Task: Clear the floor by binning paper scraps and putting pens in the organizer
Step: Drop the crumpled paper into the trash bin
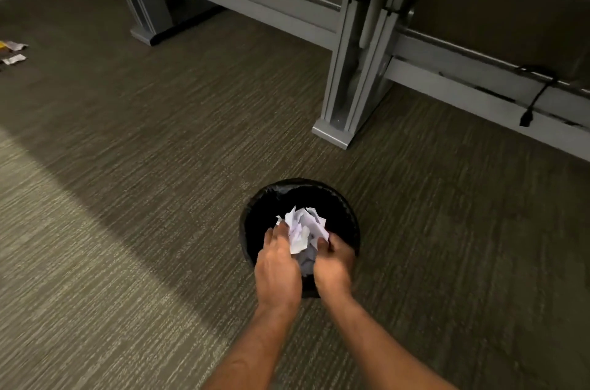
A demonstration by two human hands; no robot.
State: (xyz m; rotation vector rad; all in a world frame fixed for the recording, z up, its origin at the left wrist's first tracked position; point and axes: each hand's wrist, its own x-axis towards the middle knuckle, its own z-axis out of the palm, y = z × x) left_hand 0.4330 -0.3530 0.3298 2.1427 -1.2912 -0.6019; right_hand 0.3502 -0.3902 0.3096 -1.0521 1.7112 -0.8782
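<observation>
A round black bin (346, 211) with a dark liner stands on the carpet in the lower middle. Over its mouth, both my hands hold a bunch of crumpled white paper scraps (303, 228) between them. My left hand (277, 265) grips the bunch from the left, its fingers curled around the paper. On the other side my right hand (333, 262) clasps it, fingertips dug into the paper. More paper scraps (14, 53) lie on the floor at the far left edge, beside a small yellow thing cut off by the frame. No pens or organizer are in view.
Grey desk legs (351, 77) and rails run along the back and right, close behind the bin. A black cable with a plug (530, 105) hangs from the right rail. Striped carpet (143, 182) stretches left toward the far scraps.
</observation>
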